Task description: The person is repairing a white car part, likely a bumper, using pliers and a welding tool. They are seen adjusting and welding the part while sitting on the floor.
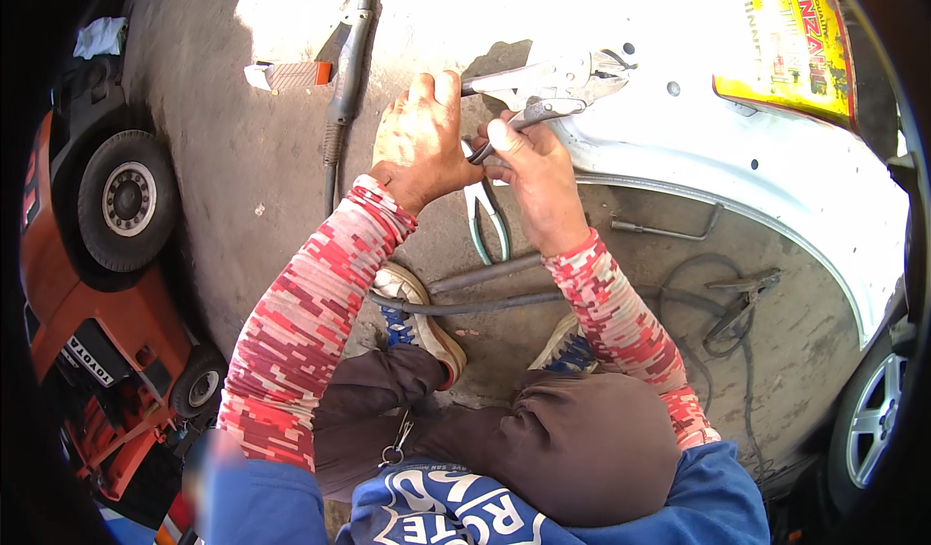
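A pair of silver locking pliers (524, 83) lies over the edge of a white car body panel (679, 162), its jaws toward the right. Its two handles are spread apart. My right hand (546, 178) is closed round the lower handle, thumb on top. At the handle ends on the left, my left hand (419, 143) has its fingers bent around the end of the upper handle; part of that grip is hidden. Beneath my hands, pliers with pale green handles (485, 217) rest on the concrete floor, their head partly covered by my hands.
A yellow and red tin (810, 46) stands on the panel. A grey welding torch (351, 70) and a small orange-white box (291, 75) lie left. Cables, an L-shaped wrench (669, 230) and a clamp (745, 298) lie right. An orange forklift (121, 303) stands far left, a car wheel (873, 419) lower right.
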A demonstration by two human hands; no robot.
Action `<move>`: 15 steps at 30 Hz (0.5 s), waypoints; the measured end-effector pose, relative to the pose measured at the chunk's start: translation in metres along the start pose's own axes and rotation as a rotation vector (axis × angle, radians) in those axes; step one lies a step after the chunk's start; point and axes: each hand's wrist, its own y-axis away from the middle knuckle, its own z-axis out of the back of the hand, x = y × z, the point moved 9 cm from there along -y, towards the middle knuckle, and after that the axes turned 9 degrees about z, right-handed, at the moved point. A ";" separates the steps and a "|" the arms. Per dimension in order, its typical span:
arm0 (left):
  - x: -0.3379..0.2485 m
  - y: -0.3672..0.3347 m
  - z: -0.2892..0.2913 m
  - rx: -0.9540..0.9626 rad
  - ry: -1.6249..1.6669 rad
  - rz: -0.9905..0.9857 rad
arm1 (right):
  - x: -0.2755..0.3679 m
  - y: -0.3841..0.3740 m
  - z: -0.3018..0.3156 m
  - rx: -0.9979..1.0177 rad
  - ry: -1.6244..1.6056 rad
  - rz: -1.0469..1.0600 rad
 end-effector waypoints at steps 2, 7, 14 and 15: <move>0.003 -0.002 0.001 -0.043 0.015 -0.016 | 0.046 0.023 0.003 -0.079 0.686 0.375; 0.004 -0.006 -0.003 -0.044 0.010 -0.082 | 0.067 0.013 -0.058 0.292 1.726 0.982; 0.005 -0.006 -0.004 -0.032 0.033 -0.060 | 0.055 -0.037 -0.066 0.480 1.759 1.144; 0.004 -0.003 0.000 -0.070 0.013 -0.059 | 0.057 -0.038 -0.066 0.500 1.726 1.146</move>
